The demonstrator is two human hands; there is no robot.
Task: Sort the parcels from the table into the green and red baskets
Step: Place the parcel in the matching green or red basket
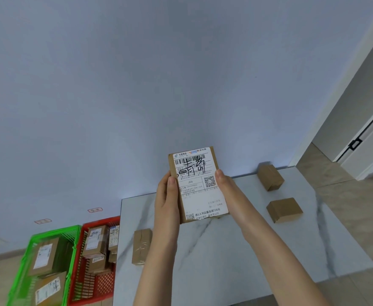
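A brown cardboard parcel with a white shipping label and black handwriting is raised above the marble table, label facing me. My left hand grips its left edge and my right hand grips its right edge. Three more brown parcels lie on the table: one near the left edge, one at the far right and one to the right. On the floor at left stand the green basket and the red basket, each holding labelled parcels.
A pale blue wall fills the view behind the table. Two small labels are stuck on the wall above the baskets. A door frame and tiled floor lie to the right.
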